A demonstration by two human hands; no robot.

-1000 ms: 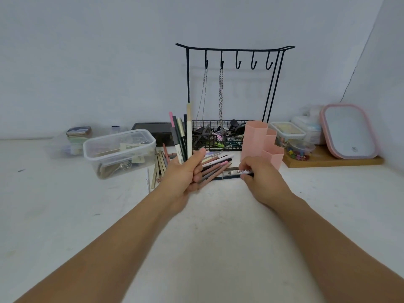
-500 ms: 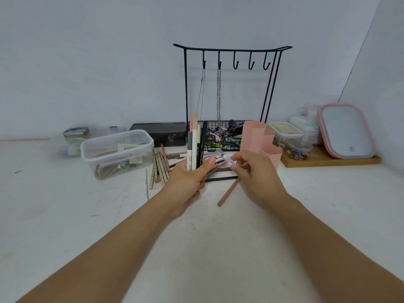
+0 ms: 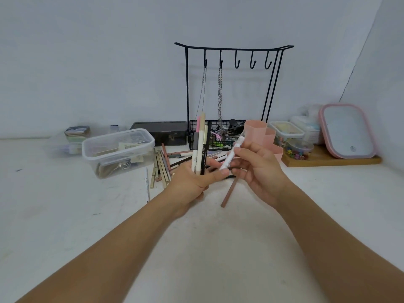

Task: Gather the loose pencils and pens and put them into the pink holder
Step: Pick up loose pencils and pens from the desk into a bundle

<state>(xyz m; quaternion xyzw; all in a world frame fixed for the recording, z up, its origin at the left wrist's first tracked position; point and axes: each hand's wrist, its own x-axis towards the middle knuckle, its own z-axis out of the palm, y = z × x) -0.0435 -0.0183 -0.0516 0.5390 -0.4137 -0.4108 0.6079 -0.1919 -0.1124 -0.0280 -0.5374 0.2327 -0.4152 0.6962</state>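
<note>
Pink holder (image 3: pixel 261 136) looks empty; left hand (image 3: pixel 192 182) grips upright pens (image 3: pixel 200 145), right hand (image 3: pixel 258 169) pinches a white pen (image 3: pixel 231 156).

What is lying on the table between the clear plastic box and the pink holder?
Loose pencils and pens, seen in the head view, between clear box and pink holder.

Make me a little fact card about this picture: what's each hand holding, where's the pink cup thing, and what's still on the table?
left hand: grips an upright bundle of pens
right hand: pinches a white pen
pink holder: stands behind the right hand; no pens visible in it
left on table: a brown pencil, a row of loose pencils
nearby: clear plastic box, black hook rack
</note>
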